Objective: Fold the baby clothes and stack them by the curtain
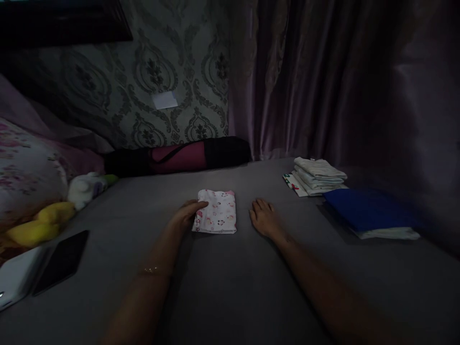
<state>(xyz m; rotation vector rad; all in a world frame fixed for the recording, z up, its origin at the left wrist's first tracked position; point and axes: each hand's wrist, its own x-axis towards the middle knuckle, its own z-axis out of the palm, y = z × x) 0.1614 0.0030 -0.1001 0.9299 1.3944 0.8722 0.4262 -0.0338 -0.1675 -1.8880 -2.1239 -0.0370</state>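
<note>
A white cloth with a small pink and dark print [217,213] lies folded into a square on the grey bed sheet [230,278]. At its left edge is my left hand [187,213], thumb on top and the other fingers tucked underneath, gripping it. My right hand [264,218] rests palm down on the sheet to the right of the cloth, apart from it, with its fingers stretched out and nothing held. Farther right stands a stack of folded pale cloths [319,177].
A blue folded item [366,208] lies at the right over something white. Left are a black tablet-like slab [63,261], a white device [17,275], a yellow plush [41,225] and a white plush [84,189]. A black and maroon long bag [179,157] lies along the wall.
</note>
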